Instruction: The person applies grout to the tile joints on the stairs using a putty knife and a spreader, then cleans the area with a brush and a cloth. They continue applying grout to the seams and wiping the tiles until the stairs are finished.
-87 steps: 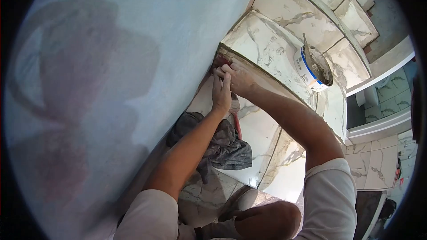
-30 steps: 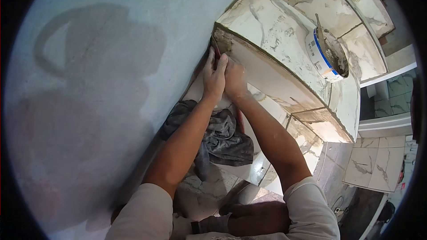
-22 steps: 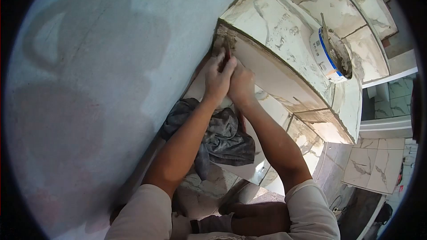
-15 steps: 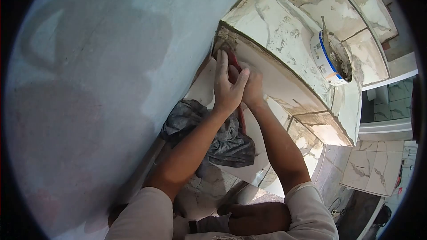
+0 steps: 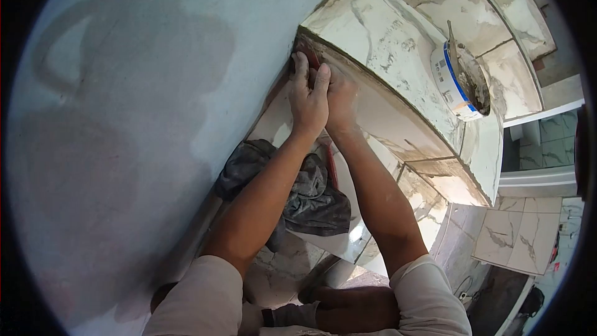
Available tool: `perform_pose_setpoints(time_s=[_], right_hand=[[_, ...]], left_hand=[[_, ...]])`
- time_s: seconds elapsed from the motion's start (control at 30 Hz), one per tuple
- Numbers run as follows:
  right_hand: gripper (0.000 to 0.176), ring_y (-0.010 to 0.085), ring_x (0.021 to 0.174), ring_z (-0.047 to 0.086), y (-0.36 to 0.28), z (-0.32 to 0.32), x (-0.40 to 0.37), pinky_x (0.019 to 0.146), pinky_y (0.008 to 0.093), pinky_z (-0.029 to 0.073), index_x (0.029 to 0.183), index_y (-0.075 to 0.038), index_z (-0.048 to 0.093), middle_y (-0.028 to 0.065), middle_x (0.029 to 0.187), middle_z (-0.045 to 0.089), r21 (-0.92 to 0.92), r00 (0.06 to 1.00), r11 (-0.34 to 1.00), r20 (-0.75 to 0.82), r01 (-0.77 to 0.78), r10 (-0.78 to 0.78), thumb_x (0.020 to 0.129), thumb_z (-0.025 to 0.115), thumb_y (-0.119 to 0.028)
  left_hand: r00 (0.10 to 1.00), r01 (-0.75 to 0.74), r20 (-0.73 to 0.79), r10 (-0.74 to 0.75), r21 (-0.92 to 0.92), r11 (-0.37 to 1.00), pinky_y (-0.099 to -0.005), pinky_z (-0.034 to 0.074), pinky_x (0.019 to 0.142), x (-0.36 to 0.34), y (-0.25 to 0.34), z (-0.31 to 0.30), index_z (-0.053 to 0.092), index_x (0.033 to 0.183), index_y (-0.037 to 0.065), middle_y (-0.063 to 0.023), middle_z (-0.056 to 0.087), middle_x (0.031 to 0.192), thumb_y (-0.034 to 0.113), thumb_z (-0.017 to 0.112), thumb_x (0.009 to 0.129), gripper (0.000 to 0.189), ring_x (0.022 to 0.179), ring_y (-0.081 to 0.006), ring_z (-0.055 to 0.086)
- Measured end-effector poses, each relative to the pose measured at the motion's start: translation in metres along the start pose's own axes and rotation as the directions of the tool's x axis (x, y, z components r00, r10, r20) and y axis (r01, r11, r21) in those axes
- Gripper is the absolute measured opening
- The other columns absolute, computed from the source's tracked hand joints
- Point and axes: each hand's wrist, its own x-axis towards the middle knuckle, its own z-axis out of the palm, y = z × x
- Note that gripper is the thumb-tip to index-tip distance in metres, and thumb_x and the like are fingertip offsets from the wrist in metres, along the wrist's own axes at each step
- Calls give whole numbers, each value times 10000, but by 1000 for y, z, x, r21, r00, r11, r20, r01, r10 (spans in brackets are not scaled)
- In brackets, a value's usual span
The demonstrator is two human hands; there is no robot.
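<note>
Both my hands are together at the upper corner of a marble-look tiled step, where it meets the wall. My right hand is closed around a red tool, whose kind I cannot make out. Beside it, my left hand presses its fingers on the tool's upper part, against the gap under the tread's edge. A narrow red strip shows below the hands; whether it belongs to the tool is hidden. A crumpled dark grey cloth lies below my forearms on the lower step.
A white bucket with a blue rim, holding grey mortar and a stick-like handle, stands on the tread at right. The blue-grey wall runs close along the left. Another tiled block is at lower right.
Both hands have moved slightly up and left with the red tool, closer into the corner by the wall. The cloth and bucket appear only slightly shifted with the view.
</note>
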Motion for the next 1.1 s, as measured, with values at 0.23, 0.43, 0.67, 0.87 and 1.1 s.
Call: perform_pose_setpoints(time_s=[0.23,0.43,0.67,0.87,1.1], right_hand=[[173,401,712,628,-15,-46,-29,635,469,486,908,-50,634,178,754,645,9,998,998,4,-61,61,891,600,-218],[166,403,790,623,-24,-23,4,679,470,476,896,-31,620,197,808,641,89,996,996,77,31,-38,871,584,-192],[203,411,796,613,-24,-14,7,677,487,465,819,-30,566,194,838,640,-48,1000,998,-2,31,-31,898,514,-209],[189,367,793,645,-19,-46,-48,699,409,513,1029,-3,643,188,882,655,61,1000,998,-12,27,-27,855,626,-73],[235,310,879,671,26,-8,-44,780,363,514,1092,8,658,175,1000,686,344,992,934,113,-93,57,871,621,-63]], left_hand=[[973,-25,228,30,-22,999,-364,230,1152,-36,25,-4,269,1423,-142,-324,299,1487,314,598,945,738,1425,-350,274],[995,-95,17,96,-64,993,-337,201,1162,-13,31,-4,193,1461,-125,-239,238,1544,253,541,987,699,1428,-261,249],[985,43,170,-4,-229,973,-305,222,1151,-2,31,-11,236,1458,-112,-183,287,1537,218,538,991,647,1413,-207,271],[946,-187,269,183,-11,982,-368,208,1162,-51,30,-16,195,1471,-105,-239,217,1550,253,606,950,754,1441,-271,217],[987,-110,135,82,212,971,-398,125,1183,-49,-16,-8,28,1497,-80,-275,102,1564,302,635,925,918,1470,-334,90]])
